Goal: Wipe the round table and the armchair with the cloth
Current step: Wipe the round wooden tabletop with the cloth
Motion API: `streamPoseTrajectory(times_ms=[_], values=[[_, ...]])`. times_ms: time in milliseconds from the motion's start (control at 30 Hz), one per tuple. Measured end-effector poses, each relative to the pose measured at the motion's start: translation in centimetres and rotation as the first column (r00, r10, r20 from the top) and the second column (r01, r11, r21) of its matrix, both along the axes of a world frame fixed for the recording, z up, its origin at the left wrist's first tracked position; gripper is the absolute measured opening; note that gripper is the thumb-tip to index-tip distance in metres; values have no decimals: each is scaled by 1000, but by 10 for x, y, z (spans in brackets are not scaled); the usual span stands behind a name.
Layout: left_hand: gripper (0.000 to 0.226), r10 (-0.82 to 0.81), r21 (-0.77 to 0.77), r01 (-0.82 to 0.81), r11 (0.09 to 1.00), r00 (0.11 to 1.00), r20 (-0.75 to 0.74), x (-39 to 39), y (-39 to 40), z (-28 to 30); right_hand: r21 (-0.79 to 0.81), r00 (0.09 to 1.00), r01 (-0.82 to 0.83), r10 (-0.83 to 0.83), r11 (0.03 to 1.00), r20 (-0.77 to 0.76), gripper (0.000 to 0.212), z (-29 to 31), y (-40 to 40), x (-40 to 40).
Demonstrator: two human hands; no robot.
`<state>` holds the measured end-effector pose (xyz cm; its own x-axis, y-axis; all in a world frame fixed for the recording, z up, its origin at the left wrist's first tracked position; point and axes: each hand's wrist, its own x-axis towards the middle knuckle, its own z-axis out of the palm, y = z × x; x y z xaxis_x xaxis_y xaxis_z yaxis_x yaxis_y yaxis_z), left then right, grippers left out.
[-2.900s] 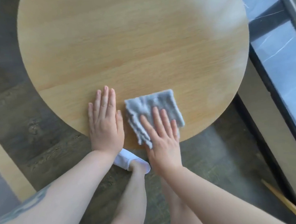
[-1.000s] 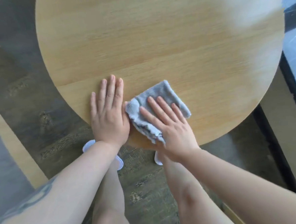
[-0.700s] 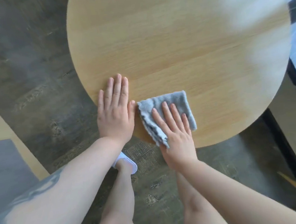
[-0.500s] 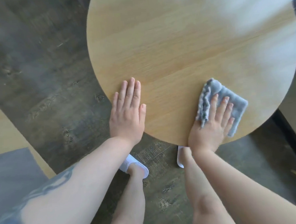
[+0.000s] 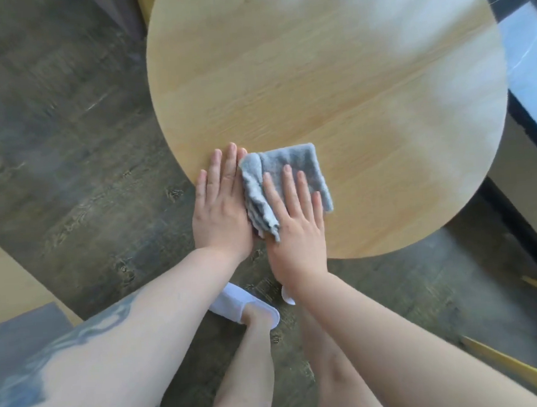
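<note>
The right hand (image 5: 295, 220) lies flat, fingers straight, pressing the folded grey cloth (image 5: 286, 183) onto the round table (image 5: 332, 87) near its 7 o'clock edge, supplying wiping pressure. The left hand (image 5: 221, 206), flat and holding nothing, braces the tabletop at the cloth's 9 o'clock side. Half a second earlier the cloth lay toward 5 o'clock, well apart from the left hand; now it touches it.

Dark wood-grain floor (image 5: 65, 138), daylight glare.
</note>
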<state>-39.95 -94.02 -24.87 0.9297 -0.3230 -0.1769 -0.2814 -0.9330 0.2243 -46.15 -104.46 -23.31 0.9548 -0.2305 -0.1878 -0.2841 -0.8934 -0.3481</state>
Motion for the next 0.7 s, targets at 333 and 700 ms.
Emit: streamPoseTrajectory(times_ms=[333,700], values=[[60,-42,-1,42,999,999,-21,37,20,1,-75,953,300,-297,951,52,81,-6,-23,-6],[59,163,-179,-177,968,982,-91,69,31,9,0,965,261,-261,965,-17,97,7,-19,4]])
